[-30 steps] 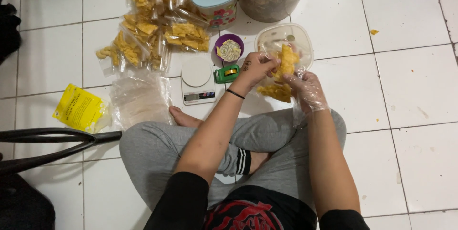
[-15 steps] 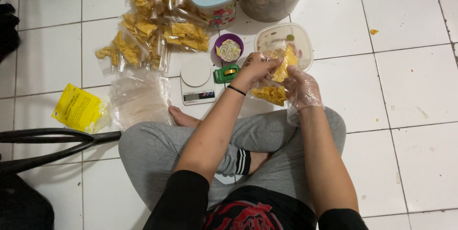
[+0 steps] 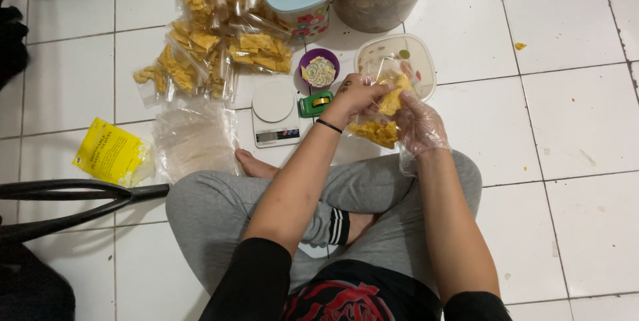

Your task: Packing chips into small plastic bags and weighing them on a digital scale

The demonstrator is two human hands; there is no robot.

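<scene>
Yellow fried chips [image 3: 377, 132] fill the bottom of a small clear plastic bag [image 3: 373, 118] that the person holds up between both hands above the white tiled floor [image 3: 566, 115]. Bare, with a dark band at the wrist, the left hand [image 3: 356, 93] is closed on the bag's upper edge, pinching it so that the mouth stays open and upright. Sheathed in a loose clear plastic glove, the right hand [image 3: 418, 125] has its fingers together around a few more chips [image 3: 393, 98] right at that mouth; the glove, I judge, keeps bare skin off the food. Just behind the hands sits an open clear container [image 3: 419, 55], near enough to reach without leaning. A small white kitchen scale [image 3: 275, 113] stands just left of the hands, with a green tape dispenser [image 3: 315, 103] beside it and a purple bowl [image 3: 319, 67] behind. Filled bags of chips [image 3: 213, 48] lie heaped farther left, apart from a stack of empty clear bags [image 3: 194, 136] and a yellow packet [image 3: 112, 153], so full and unfilled ones stay separate.
</scene>
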